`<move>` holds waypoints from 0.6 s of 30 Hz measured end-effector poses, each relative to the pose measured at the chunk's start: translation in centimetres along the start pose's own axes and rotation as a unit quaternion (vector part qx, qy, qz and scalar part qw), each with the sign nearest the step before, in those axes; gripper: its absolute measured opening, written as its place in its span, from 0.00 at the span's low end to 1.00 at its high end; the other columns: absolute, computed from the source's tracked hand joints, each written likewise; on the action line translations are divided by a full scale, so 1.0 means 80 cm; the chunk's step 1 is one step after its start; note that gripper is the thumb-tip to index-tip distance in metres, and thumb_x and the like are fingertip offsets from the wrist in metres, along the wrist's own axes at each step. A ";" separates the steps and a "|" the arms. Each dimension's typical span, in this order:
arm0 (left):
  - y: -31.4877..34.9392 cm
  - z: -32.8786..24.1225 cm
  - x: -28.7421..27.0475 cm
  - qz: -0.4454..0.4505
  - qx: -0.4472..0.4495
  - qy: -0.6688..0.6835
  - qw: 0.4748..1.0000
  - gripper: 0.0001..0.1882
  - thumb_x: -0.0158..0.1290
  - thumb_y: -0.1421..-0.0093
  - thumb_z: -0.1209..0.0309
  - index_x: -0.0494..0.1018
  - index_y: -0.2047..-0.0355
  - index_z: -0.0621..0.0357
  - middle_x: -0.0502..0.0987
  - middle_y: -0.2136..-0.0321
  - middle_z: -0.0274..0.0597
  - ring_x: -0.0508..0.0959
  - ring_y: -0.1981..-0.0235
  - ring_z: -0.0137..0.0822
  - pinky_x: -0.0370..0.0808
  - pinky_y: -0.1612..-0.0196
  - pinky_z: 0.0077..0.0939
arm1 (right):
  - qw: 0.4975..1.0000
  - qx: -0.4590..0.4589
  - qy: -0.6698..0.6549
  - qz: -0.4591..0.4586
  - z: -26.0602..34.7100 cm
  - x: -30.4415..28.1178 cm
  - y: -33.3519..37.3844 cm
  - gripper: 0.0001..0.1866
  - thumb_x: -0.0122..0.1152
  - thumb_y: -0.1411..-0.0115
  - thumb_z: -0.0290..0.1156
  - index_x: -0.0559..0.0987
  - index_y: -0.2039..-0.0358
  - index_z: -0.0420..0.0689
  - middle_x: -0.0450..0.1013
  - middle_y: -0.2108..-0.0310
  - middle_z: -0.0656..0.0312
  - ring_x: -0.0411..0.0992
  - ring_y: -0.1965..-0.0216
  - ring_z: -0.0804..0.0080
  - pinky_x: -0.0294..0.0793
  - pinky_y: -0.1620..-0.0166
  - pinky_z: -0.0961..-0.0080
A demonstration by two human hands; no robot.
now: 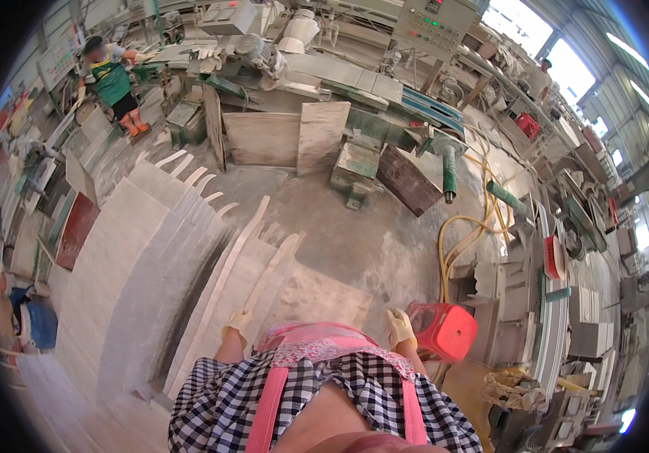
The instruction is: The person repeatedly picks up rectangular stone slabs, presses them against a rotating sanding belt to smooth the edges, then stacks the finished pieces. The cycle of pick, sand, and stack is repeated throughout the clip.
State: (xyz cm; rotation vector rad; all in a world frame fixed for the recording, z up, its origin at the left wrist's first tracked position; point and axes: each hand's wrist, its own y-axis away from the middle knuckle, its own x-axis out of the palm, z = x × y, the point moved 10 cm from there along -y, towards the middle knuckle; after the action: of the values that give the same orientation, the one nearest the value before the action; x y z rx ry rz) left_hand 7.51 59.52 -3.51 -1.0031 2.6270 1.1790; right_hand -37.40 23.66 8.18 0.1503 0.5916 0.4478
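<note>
My left hand (237, 325), in a cream glove, hangs in front of my body at the near end of a pale upright strip (270, 273). Whether it touches or grips that strip I cannot tell. On the other side, my right hand (399, 328), gloved alike, hangs with its fingers loosely apart and nothing in it. Just right of it stands a red plastic stool (453, 332). A large stack of pale grey slabs (132, 249) leans at my left, with several curved strips between its layers. A flat pale board (321, 294) lies ahead between my hands.
A yellow hose (445, 249) loops over the floor at right. Ahead are upright boards (264, 140), a brown panel (407, 180) and a green-grey machine line (355, 83). A co-worker in a green apron (112, 83) stands at far left; another person (539, 81) is at far right.
</note>
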 end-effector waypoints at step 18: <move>-0.024 -0.108 -0.003 0.070 0.018 0.005 0.997 0.19 0.50 0.40 0.57 0.76 0.60 0.62 0.80 0.68 0.45 0.78 0.68 0.39 0.73 0.64 0.35 | 0.940 0.214 0.016 -0.266 -0.065 -0.058 0.143 0.13 0.57 0.40 0.36 0.79 0.73 0.39 0.75 0.79 0.53 0.76 0.76 0.61 0.74 0.70 0.65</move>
State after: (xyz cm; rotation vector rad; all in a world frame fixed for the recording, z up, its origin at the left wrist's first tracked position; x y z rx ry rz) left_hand 10.34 52.70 1.34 -0.8320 2.7559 1.1520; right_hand -47.92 31.87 9.22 0.3873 0.7265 -0.2107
